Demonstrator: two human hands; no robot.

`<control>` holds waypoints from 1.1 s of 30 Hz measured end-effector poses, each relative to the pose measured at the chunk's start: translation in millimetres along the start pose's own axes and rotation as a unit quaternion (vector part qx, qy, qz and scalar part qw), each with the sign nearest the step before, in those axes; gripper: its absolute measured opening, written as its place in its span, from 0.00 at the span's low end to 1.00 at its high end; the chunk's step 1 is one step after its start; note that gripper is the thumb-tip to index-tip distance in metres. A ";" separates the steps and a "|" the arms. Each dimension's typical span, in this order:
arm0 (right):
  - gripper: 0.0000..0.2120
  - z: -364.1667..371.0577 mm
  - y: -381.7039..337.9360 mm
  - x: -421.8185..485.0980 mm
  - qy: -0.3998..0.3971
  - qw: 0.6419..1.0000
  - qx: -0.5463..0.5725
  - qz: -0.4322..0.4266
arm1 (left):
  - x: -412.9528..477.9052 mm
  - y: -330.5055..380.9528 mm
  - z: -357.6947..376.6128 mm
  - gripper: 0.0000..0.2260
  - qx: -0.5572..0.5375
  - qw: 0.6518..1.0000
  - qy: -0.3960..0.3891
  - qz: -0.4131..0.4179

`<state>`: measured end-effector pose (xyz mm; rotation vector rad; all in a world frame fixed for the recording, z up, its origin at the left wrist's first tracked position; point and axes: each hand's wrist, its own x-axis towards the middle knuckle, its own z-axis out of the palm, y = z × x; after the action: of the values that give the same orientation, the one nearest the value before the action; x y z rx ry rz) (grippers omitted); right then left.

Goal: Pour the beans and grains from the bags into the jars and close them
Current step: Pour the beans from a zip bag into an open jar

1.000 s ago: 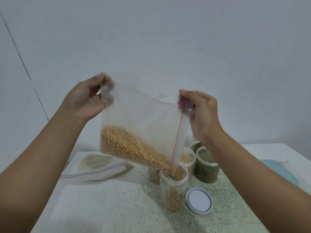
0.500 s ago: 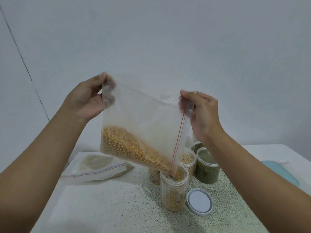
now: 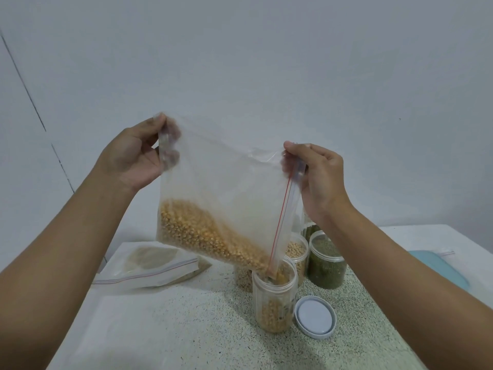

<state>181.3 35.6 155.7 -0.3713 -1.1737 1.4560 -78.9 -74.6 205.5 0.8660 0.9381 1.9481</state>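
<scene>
The speckled counter [image 3: 186,329] ran across the lower part of the view. Above it hung a clear zip bag [image 3: 226,188], tilted, its red-lined zip edge running down to the right. Yellow kernels [image 3: 202,236] were banked along its lower edge, sloping toward the lowest corner, which sat in the mouth of the open jar [image 3: 274,305]. Both forearms rose from the bottom corners, raised well off the counter. The left hand [image 3: 133,158] pinched the bag's upper left corner, thumb on top and curled fingers showing through the plastic. The right hand [image 3: 320,177], lower than the left, pinched the top end of the zip strip between thumb and fingers, its back turned to the camera. A second zip bag [image 3: 152,265] lay flat at the left. The open jar stood upright, part filled with kernels. Just behind it stood a jar of pale beans [image 3: 297,253] and a jar of green beans [image 3: 326,263]. A white lid [image 3: 314,316] lay just right of the open jar.
</scene>
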 end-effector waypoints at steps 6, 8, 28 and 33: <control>0.09 0.1 0.4 2.0 0.000 1.000 0.000 0.001 | 0.8 0.0 -0.2 0.06 -0.001 1.000 -0.003 -0.003; 0.09 0.6 0.1 2.5 -0.002 1.000 -0.003 0.000 | 1.4 0.6 -0.5 0.05 -0.009 1.000 0.000 -0.003; 0.08 0.5 -2.4 4.9 -0.005 1.000 -0.002 -0.007 | 2.4 5.2 4.5 0.07 -0.011 1.000 0.001 -0.003; 0.08 1.8 -3.2 4.8 -0.006 1.000 -0.002 -0.009 | 3.2 7.4 4.1 0.10 0.001 1.000 -0.006 -0.003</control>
<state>180.4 38.4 160.9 -0.3538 -1.1876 1.4421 -79.6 -73.7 214.4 0.8740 0.9344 1.9346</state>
